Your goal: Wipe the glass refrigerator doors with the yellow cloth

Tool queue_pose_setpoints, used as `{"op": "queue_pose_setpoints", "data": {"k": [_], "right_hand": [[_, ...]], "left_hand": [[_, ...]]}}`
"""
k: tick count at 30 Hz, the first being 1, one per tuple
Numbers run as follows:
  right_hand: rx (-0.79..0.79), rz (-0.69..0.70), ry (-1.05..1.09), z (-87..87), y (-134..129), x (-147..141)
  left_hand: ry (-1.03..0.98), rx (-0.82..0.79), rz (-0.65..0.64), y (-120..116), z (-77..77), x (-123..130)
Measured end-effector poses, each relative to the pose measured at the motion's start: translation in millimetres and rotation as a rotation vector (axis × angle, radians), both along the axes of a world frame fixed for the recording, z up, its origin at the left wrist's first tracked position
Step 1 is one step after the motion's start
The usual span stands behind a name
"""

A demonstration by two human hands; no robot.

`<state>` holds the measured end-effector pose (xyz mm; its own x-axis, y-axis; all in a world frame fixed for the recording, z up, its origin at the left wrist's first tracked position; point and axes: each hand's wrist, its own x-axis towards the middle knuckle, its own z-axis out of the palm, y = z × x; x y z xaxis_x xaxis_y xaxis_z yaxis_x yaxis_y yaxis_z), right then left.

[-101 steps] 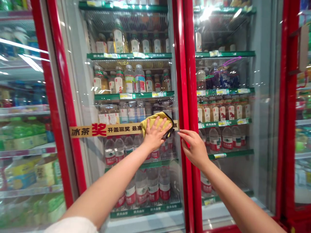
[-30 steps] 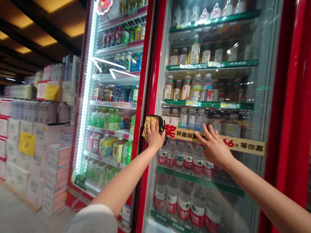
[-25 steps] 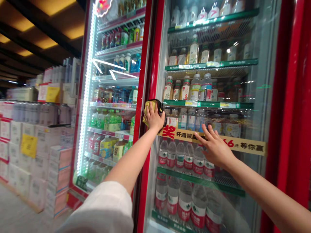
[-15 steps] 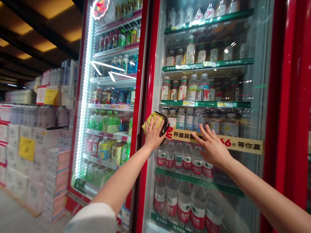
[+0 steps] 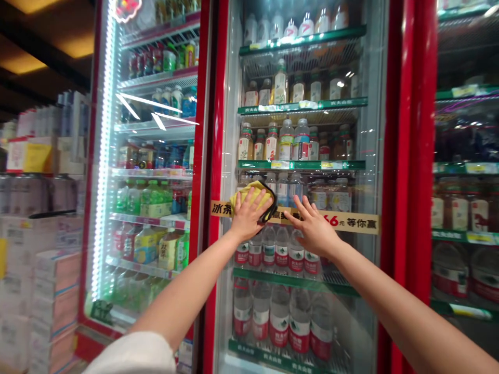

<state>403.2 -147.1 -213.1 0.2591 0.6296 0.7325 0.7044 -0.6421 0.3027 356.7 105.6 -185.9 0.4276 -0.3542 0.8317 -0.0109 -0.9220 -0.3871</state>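
My left hand (image 5: 249, 215) presses a folded yellow cleaning cloth (image 5: 255, 192) with black edging against the glass door (image 5: 370, 187) of a drinks fridge. Its fingers lie over the cloth, which covers part of a tan banner strip (image 5: 362, 223) with black and red lettering. To the right, my right hand (image 5: 314, 226) is open, its fingers spread at the same strip and nothing held in it. Whether all its fingertips touch the glass I cannot tell. Behind the glass, water bottles (image 5: 300, 317) with red labels stand below both hands.
A lit fridge (image 5: 156, 197) with a red frame stands on the left, and another fridge (image 5: 463, 208) on the right. Stacked boxes (image 5: 54, 296) rise from the floor at far left. Green-edged shelves (image 5: 300, 164) hold several bottles inside the middle fridge.
My left hand has slid the cloth rightward from the door's left edge onto the banner, uncovering its left lettering. My view has turned right. The right hand stays spread at the banner.
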Motion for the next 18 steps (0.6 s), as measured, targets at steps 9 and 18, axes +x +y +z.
{"op": "queue_pose_setpoints", "data": {"k": [9,18], "right_hand": [[-0.094,-0.150,-0.044,0.8,-57,0],[-0.169,-0.180,-0.051,-20.5,-115,9]], "left_hand": [[-0.194,-0.482,0.018,-89,78.6,28],[0.065,0.070,-0.123,-86,10.7,26]]}}
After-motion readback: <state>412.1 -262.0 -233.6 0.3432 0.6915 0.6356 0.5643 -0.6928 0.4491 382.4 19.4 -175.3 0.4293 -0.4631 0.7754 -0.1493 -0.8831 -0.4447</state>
